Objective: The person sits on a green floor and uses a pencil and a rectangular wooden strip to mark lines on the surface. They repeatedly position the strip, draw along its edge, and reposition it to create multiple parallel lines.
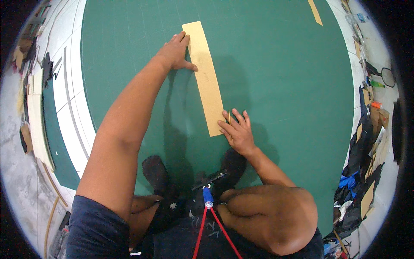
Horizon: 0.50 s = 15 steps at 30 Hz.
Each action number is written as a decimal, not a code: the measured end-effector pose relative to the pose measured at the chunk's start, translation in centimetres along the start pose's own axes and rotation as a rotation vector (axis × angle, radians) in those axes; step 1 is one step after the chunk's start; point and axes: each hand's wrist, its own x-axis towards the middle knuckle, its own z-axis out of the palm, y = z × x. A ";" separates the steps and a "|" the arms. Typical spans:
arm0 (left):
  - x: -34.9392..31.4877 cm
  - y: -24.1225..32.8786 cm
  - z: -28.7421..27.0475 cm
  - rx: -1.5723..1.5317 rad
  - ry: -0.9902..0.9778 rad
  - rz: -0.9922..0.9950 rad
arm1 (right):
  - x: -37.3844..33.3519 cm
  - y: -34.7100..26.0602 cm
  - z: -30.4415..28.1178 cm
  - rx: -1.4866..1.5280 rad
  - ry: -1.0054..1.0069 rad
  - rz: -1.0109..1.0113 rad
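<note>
Tan strip (205, 80) on green mat (289, 86)

It's lying slanted beyond my feet (155, 169). My left hand (176, 52) is resting open along its upper left edge; my right hand (238, 134) is touching its lower end, thin stick (229, 115) poking between the fingers, can't tell if gripped.

A long strip (205, 77) lies on the floor mat (284, 108): your left hand (175, 52) is along its far half's left edge, your right hand (238, 133) at its near end's right edge. A stick (229, 117) sits between your right hand's fingers (248, 121). A second strip (315, 12) lies beyond and right of both hands.
</note>
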 end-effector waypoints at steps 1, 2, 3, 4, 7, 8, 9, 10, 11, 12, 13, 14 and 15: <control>0.0 -0.1 0.0 0.003 -0.006 -0.001 | 0.0 0.0 0.1 0.000 -0.003 -0.007; 0.0 -0.3 -0.1 0.006 -0.012 -0.002 | 0.0 0.1 0.2 0.000 -0.006 -0.014; 0.1 -0.2 -0.3 0.009 -0.017 0.000 | 0.0 0.1 0.2 -0.002 -0.008 -0.018; 0.1 0.0 -0.4 0.006 -0.025 -0.011 | -0.1 0.1 0.2 0.000 -0.002 -0.019; -0.2 0.1 -0.4 0.000 -0.035 -0.029 | -0.1 0.1 0.3 0.008 0.014 -0.021; -0.2 0.0 -0.5 -0.003 -0.030 -0.022 | -0.2 0.2 0.4 0.010 0.016 -0.021; -0.2 0.0 -0.5 -0.009 -0.026 -0.016 | -0.2 0.2 0.3 0.010 0.016 -0.022; -0.1 0.1 -0.5 -0.001 -0.026 -0.016 | -0.2 0.2 0.3 0.010 0.016 -0.021; -0.2 0.2 -0.5 0.007 -0.026 -0.017 | -0.2 0.1 0.3 0.009 0.017 -0.022; -0.1 0.1 -0.5 0.018 -0.022 -0.017 | -0.1 0.2 0.3 0.005 0.015 -0.024; 0.0 0.0 -0.4 0.016 -0.027 -0.008 | 0.0 0.1 0.3 0.001 0.009 -0.026; -0.1 0.1 -0.2 0.014 -0.030 0.001 | -0.2 0.1 0.3 -0.006 -0.003 -0.026; 0.1 -0.1 -0.2 0.014 -0.028 0.010 | -0.2 0.0 0.2 -0.016 -0.010 -0.030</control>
